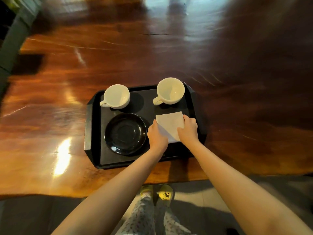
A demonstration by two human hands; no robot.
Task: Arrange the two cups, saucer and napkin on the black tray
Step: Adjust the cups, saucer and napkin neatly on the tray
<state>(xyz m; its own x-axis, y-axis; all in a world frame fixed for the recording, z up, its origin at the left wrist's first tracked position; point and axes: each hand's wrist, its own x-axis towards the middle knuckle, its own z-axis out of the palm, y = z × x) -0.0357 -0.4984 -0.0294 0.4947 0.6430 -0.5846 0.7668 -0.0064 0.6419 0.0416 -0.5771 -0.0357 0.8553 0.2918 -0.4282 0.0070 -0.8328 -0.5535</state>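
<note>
- Folded white napkin (170,123) lay on the near right part of the black tray (92,133), turned a bit crooked, with both hands on it.
- Left hand (156,135) pinched the napkin's left edge; right hand (188,129) was curled over its right side and near corner, gripping it.
- Sat just right of the black saucer (125,134), not touching it as far as could be told.
- Stood at the back of the tray: left cup (116,96) behind the saucer, right cup (170,90) behind the napkin. Both white, both right way up, both looked empty, handles pointing left and toward the person.
- Looked like nearly the last step: everything already on the tray, only the napkin left to be set straight.
- To do it well: turn the napkin gently so its edges run along the tray's edges, press it flat, keep it off the saucer and clear of the right cup.
- Go slow when letting go, so thin paper does not lift or slide with the fingers.
- Keep wrists low and away from the right cup's handle, so no bump.
- Tray rested near the front edge of the shiny brown wooden tabletop (152,53), so no hard pushing toward the body.
</note>
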